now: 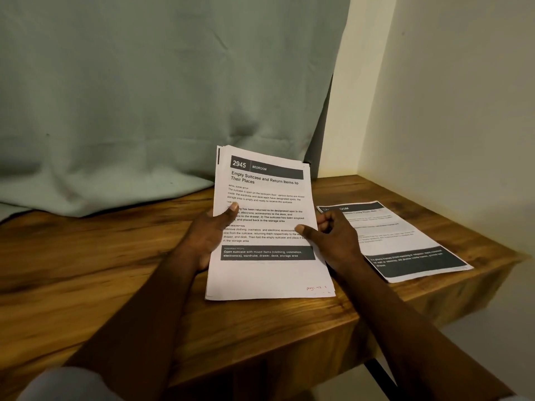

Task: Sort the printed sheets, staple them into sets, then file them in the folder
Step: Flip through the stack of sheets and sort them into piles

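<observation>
Item 1: stack of printed sheets (266,224), held tilted up above the wooden desk (115,270), centre of scene; top sheet headed "2945 BEDROOM"; a red handwritten note (317,288) at its near right corner, too small to read with confidence.

Item 2: left hand (207,237); grips the stack's left edge, thumb flat on the printed face, fingers curled behind the paper.

Item 3: right hand (333,237); thumb pressed on the top sheet near the right edge, fingers curled in at that edge; possibly pinching the top sheet alone, though the view does not settle how many sheets it has.

Item 4: single printed sheet (405,241); flat on the desk, right of the stack and apart from it, dark header band at its far end.

Item 5: grey-green curtain (144,96) at the far side, its hem lying on the desk; pale wall (448,96) at right.

Step in hand, by judgement: sorting, barely begun; one sheet laid out, the bulk unsorted in the hands.

Next move calls for: reading the heading, freeing the top sheet cleanly from those beneath, laying it with or apart from the sheet at right.

Containers: none in view; neither folder nor stapler shows; nothing stapled or filed.
</observation>
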